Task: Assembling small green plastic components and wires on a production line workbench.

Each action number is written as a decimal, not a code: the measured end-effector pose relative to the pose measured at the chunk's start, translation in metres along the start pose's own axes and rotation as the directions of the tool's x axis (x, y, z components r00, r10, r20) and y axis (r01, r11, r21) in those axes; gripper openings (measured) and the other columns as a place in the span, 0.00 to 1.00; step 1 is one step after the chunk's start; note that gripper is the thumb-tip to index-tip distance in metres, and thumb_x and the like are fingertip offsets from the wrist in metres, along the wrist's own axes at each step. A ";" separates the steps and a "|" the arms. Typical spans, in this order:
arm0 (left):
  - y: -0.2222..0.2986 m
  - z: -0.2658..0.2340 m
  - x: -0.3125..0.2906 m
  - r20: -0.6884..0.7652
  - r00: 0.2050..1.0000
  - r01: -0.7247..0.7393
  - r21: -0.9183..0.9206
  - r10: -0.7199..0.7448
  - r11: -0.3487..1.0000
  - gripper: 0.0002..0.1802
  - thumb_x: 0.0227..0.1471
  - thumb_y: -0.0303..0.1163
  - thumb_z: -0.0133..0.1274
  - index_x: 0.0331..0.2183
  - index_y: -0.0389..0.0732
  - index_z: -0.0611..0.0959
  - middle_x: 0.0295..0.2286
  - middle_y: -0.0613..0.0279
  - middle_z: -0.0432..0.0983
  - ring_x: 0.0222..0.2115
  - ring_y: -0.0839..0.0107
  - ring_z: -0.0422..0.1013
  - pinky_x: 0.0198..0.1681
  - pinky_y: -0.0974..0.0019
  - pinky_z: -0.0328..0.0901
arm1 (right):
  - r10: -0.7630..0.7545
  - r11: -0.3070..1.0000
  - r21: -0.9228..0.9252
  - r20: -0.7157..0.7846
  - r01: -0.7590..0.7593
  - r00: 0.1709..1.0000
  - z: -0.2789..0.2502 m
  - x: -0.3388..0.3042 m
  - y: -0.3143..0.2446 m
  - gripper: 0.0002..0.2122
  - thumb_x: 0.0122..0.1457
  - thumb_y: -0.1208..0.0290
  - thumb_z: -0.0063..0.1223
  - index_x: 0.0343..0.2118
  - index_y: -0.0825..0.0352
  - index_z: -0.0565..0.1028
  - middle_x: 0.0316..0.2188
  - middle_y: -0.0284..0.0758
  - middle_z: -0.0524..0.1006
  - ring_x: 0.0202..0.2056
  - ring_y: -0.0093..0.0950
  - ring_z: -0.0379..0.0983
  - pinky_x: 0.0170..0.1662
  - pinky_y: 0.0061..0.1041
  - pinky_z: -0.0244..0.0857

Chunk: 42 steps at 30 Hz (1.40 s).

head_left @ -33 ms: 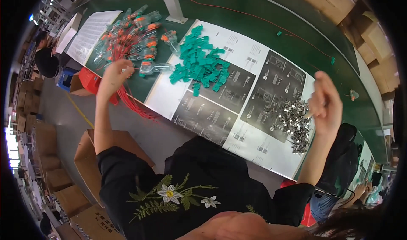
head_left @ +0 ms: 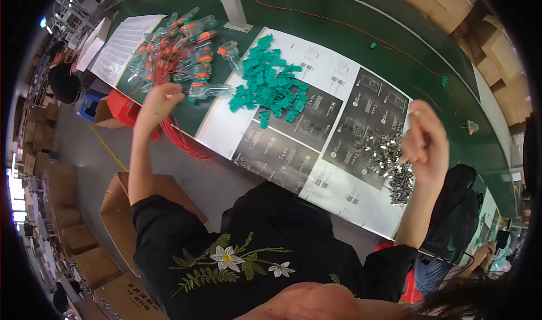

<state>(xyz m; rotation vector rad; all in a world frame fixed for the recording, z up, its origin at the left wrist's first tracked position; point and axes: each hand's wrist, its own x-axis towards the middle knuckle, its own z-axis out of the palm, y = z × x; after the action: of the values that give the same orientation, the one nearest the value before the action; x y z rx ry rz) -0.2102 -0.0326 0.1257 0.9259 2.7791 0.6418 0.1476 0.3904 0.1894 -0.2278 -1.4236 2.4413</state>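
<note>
Wires (head_left: 183, 142) hang bunched over the edge of the worktop (head_left: 485, 150) by the left hand (head_left: 160, 104), pinched, right hand (head_left: 427, 142) half-curled by metal bits (head_left: 402, 181), either grip's hold unclear; heaped clips (head_left: 268, 80) and bits seemingly await use.

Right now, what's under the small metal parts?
Printed sheet: a dark panel shows left of the metal parts, white below. What lies directly beneath the heap is covered; the right hand hides some of its upper right edge.
</note>
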 end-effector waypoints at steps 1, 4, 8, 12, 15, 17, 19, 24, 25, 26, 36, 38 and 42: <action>-0.009 0.009 -0.002 -0.003 1.000 -0.005 0.013 0.005 1.000 0.18 0.53 0.30 0.57 0.45 0.33 0.79 0.38 0.55 0.80 0.35 0.63 0.76 0.42 0.66 0.68 | 0.058 0.998 -0.018 0.044 -0.058 0.997 0.009 -0.006 0.014 0.11 0.66 0.71 0.42 0.44 0.73 0.70 0.14 0.27 0.62 0.07 0.12 0.46 0.11 0.16 0.44; -0.027 0.037 -0.002 -0.131 0.989 -0.053 0.101 0.066 0.993 0.20 0.48 0.27 0.59 0.45 0.33 0.80 0.39 0.50 0.79 0.38 0.56 0.75 0.44 0.61 0.68 | 0.211 0.977 -0.029 0.145 -0.209 0.967 0.023 -0.027 0.044 0.10 0.65 0.70 0.42 0.43 0.72 0.71 0.13 0.28 0.63 0.07 0.13 0.46 0.11 0.16 0.44; -0.036 0.048 0.013 -0.164 0.955 -0.185 0.318 0.246 0.930 0.22 0.43 0.24 0.61 0.44 0.34 0.80 0.41 0.47 0.76 0.42 0.49 0.70 0.48 0.56 0.66 | 0.239 0.969 0.062 0.033 -0.241 0.970 0.016 -0.056 0.066 0.09 0.65 0.71 0.42 0.39 0.71 0.72 0.13 0.29 0.63 0.08 0.13 0.47 0.11 0.16 0.45; -0.032 0.059 0.014 -0.195 0.965 -0.074 0.438 0.175 0.896 0.19 0.42 0.23 0.59 0.41 0.35 0.81 0.41 0.52 0.75 0.45 0.50 0.66 0.47 0.55 0.65 | 0.207 0.962 0.208 -0.133 -0.177 0.969 0.005 -0.077 0.089 0.09 0.64 0.72 0.43 0.37 0.72 0.73 0.13 0.31 0.66 0.08 0.14 0.45 0.12 0.17 0.45; -0.026 0.056 0.016 -0.163 0.972 -0.081 0.446 0.170 0.892 0.18 0.42 0.22 0.58 0.41 0.36 0.81 0.39 0.54 0.73 0.44 0.49 0.65 0.47 0.55 0.66 | 0.202 0.956 0.242 -0.144 -0.163 0.969 -0.001 -0.088 0.101 0.08 0.64 0.72 0.43 0.36 0.72 0.73 0.14 0.32 0.66 0.08 0.14 0.45 0.12 0.17 0.45; -0.027 0.056 0.013 -0.176 0.967 -0.100 0.407 0.185 0.908 0.18 0.43 0.22 0.58 0.40 0.36 0.81 0.39 0.54 0.74 0.44 0.50 0.65 0.47 0.55 0.66 | 0.190 0.955 0.254 -0.137 -0.151 0.972 0.000 -0.094 0.105 0.08 0.64 0.72 0.43 0.36 0.71 0.73 0.14 0.32 0.66 0.08 0.14 0.45 0.12 0.17 0.44; -0.027 0.053 0.012 -0.196 0.957 -0.137 0.340 0.213 0.930 0.16 0.43 0.22 0.58 0.39 0.36 0.82 0.40 0.54 0.74 0.43 0.51 0.66 0.47 0.55 0.66 | 0.207 0.954 0.253 -0.159 -0.162 0.965 0.005 -0.104 0.108 0.08 0.65 0.72 0.41 0.35 0.70 0.71 0.14 0.30 0.64 0.08 0.13 0.46 0.12 0.16 0.44; -0.004 0.046 0.030 -0.360 0.847 -0.245 0.386 0.390 0.889 0.15 0.44 0.22 0.57 0.38 0.36 0.82 0.40 0.53 0.74 0.43 0.52 0.67 0.46 0.56 0.66 | 0.222 0.930 0.320 -0.107 -0.178 0.969 0.001 -0.106 0.121 0.08 0.65 0.72 0.39 0.35 0.69 0.70 0.14 0.29 0.63 0.08 0.13 0.46 0.11 0.15 0.44; 0.000 0.048 0.038 -0.354 0.842 -0.266 0.382 0.406 0.885 0.14 0.44 0.21 0.56 0.38 0.35 0.82 0.41 0.53 0.74 0.43 0.52 0.67 0.46 0.56 0.66 | 0.215 0.933 0.316 -0.106 -0.172 0.971 0.004 -0.105 0.122 0.08 0.65 0.72 0.39 0.35 0.69 0.70 0.14 0.29 0.63 0.08 0.13 0.46 0.11 0.15 0.44; 0.004 0.051 0.048 -0.345 0.838 -0.289 0.377 0.423 0.880 0.13 0.44 0.21 0.56 0.37 0.35 0.82 0.41 0.53 0.74 0.43 0.52 0.67 0.46 0.56 0.66 | 0.222 0.927 0.328 -0.079 -0.185 0.972 0.008 -0.105 0.125 0.08 0.66 0.72 0.39 0.36 0.69 0.70 0.15 0.29 0.63 0.08 0.13 0.46 0.11 0.15 0.44; 0.032 0.083 0.149 -0.180 0.781 -0.483 0.433 0.598 0.761 0.27 0.38 0.12 0.52 0.44 0.39 0.78 0.47 0.53 0.71 0.51 0.49 0.65 0.53 0.57 0.65 | 0.217 0.858 0.493 -0.093 -0.144 0.972 -0.004 -0.128 0.142 0.08 0.67 0.70 0.37 0.36 0.68 0.69 0.16 0.29 0.62 0.08 0.13 0.46 0.10 0.14 0.43; 0.036 0.090 0.158 -0.043 0.775 -0.507 0.552 0.630 0.662 0.31 0.36 0.11 0.52 0.47 0.40 0.76 0.50 0.54 0.70 0.55 0.49 0.62 0.55 0.58 0.64 | 0.214 0.860 0.494 -0.117 -0.130 0.970 -0.004 -0.131 0.143 0.08 0.67 0.70 0.37 0.36 0.68 0.69 0.15 0.29 0.62 0.08 0.13 0.46 0.10 0.14 0.43; 0.047 0.079 0.168 0.123 0.865 -0.454 0.604 0.487 0.655 0.34 0.35 0.11 0.52 0.49 0.41 0.75 0.53 0.56 0.69 0.57 0.51 0.60 0.58 0.59 0.62 | 0.206 0.859 0.502 -0.154 -0.103 0.966 -0.007 -0.139 0.143 0.08 0.67 0.70 0.37 0.36 0.68 0.68 0.15 0.29 0.61 0.08 0.13 0.46 0.10 0.13 0.42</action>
<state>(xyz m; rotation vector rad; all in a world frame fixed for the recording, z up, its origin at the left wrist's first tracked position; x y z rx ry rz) -0.2985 0.1302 0.0754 1.8210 2.8219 -0.2726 0.2547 0.2834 0.0595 -0.4715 -0.6853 2.7199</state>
